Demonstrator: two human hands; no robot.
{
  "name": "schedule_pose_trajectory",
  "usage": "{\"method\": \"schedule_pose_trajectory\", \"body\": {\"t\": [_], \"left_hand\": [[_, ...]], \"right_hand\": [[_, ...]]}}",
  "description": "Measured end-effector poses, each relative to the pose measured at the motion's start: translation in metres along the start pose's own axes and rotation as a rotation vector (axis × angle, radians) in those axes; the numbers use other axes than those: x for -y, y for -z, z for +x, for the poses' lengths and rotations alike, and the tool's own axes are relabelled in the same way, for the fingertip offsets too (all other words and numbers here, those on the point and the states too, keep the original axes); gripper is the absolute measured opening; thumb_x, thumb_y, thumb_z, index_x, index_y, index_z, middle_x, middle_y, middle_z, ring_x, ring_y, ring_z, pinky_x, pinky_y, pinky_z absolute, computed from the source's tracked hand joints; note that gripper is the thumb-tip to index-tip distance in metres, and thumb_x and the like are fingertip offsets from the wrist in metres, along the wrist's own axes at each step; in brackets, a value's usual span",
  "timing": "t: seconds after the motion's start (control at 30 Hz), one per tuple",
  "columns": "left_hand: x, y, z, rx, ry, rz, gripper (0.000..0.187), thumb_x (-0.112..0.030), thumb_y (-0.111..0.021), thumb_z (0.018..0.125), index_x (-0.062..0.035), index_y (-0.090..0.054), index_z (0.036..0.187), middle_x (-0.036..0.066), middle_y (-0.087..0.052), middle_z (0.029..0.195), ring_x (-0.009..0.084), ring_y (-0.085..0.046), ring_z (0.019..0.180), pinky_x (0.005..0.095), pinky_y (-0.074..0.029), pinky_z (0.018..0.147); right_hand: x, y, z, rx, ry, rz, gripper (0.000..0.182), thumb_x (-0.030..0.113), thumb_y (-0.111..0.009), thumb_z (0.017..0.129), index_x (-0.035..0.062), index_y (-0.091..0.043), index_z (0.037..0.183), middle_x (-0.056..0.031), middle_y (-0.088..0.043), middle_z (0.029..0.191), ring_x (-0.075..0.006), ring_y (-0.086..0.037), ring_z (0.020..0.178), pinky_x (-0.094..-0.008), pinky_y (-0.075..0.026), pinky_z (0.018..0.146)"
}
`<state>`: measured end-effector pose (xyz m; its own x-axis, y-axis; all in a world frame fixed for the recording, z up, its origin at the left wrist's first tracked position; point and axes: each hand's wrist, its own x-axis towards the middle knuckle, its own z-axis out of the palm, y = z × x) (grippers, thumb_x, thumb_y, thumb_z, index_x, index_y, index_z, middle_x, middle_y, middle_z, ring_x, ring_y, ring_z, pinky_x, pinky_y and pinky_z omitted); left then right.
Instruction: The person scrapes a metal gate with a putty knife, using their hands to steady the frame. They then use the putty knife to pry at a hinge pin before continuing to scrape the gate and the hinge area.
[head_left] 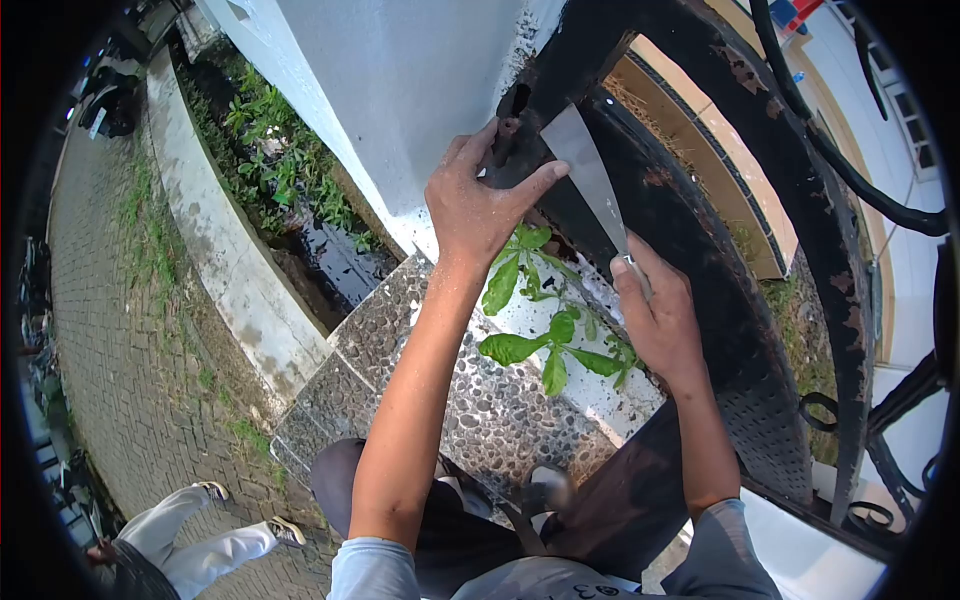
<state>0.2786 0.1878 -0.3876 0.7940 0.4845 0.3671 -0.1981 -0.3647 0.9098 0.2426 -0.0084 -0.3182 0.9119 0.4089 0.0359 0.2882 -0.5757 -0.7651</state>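
Observation:
My right hand (658, 305) is closed around the handle of a scraper (590, 165), whose wide metal blade points up and left along the black metal gate (690, 240). My left hand (485, 190) is open, its fingertips at the gate's rusty edge beside the white pillar (370, 100). The left thumb is stretched out towards the blade and overlaps its edge in this view. Flaked paint and rust mark the gate around the blade. Just below the hands, a leafy green plant (550, 345) grows beside the gate's foot.
A pebbled step (500, 410) lies under my legs. To the left run a weedy drain ditch (310, 225), a concrete kerb (225, 240) and a brick-paved road (110, 300). Another person (190, 545) in light trousers stands at lower left. Curved gate bars (840, 260) rise at right.

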Motion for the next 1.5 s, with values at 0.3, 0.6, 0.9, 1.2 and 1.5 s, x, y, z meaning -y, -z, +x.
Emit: {"method": "schedule_pose_trajectory", "body": {"t": [0.3, 0.6, 0.9, 1.2, 1.5], "left_hand": [[-0.007, 0.001, -0.001, 0.012, 0.0, 0.08, 0.067, -0.033, -0.085, 0.066, 0.0066, -0.06, 0.115, 0.016, -0.062, 0.106, 0.0263, -0.064, 0.1, 0.0344, -0.056, 0.08], [0.006, -0.004, -0.003, -0.065, -0.057, 0.045, 0.078, -0.047, -0.084, 0.061, 0.0087, -0.061, 0.111, 0.015, -0.064, 0.095, 0.024, -0.067, 0.085, 0.0334, -0.054, 0.073], [0.0, -0.003, -0.004, -0.059, -0.074, 0.095, 0.078, -0.046, -0.084, 0.061, 0.0083, -0.061, 0.112, 0.015, -0.064, 0.095, 0.024, -0.067, 0.085, 0.0342, -0.054, 0.073], [0.004, -0.002, -0.001, -0.074, -0.077, 0.084, 0.075, -0.044, -0.085, 0.061, 0.0069, -0.062, 0.111, 0.015, -0.064, 0.094, 0.0236, -0.066, 0.084, 0.0338, -0.054, 0.071], [0.0, -0.004, -0.004, -0.069, -0.049, 0.079, 0.075, -0.044, -0.085, 0.061, 0.0072, -0.062, 0.111, 0.014, -0.064, 0.093, 0.0237, -0.066, 0.086, 0.0334, -0.053, 0.076]], "right_hand": [[0.009, 0.005, 0.005, 0.134, -0.287, 0.17, 0.035, 0.018, -0.049, 0.096, -0.0022, -0.052, 0.124, -0.022, -0.065, 0.096, -0.0258, -0.065, 0.078, -0.0344, -0.048, 0.074], [0.013, 0.0, -0.004, 0.024, -0.081, -0.04, 0.035, 0.017, -0.048, 0.096, -0.0018, -0.052, 0.125, -0.0229, -0.064, 0.095, -0.0281, -0.064, 0.082, -0.035, -0.047, 0.077], [0.02, -0.006, 0.0, 0.007, -0.126, -0.04, 0.034, 0.015, -0.049, 0.095, -0.0019, -0.052, 0.124, -0.0257, -0.063, 0.098, -0.0346, -0.065, 0.089, -0.037, -0.047, 0.079], [0.001, -0.01, 0.004, 0.052, -0.165, 0.126, 0.035, 0.018, -0.05, 0.096, 0.0006, -0.052, 0.126, -0.0082, -0.057, 0.072, -0.0117, -0.052, 0.06, -0.0293, -0.045, 0.061], [-0.004, -0.005, -0.002, 0.053, -0.093, 0.042, 0.037, 0.02, -0.05, 0.096, -0.0036, -0.051, 0.125, -0.0137, -0.062, 0.08, -0.0182, -0.058, 0.066, -0.0322, -0.047, 0.067]]}}
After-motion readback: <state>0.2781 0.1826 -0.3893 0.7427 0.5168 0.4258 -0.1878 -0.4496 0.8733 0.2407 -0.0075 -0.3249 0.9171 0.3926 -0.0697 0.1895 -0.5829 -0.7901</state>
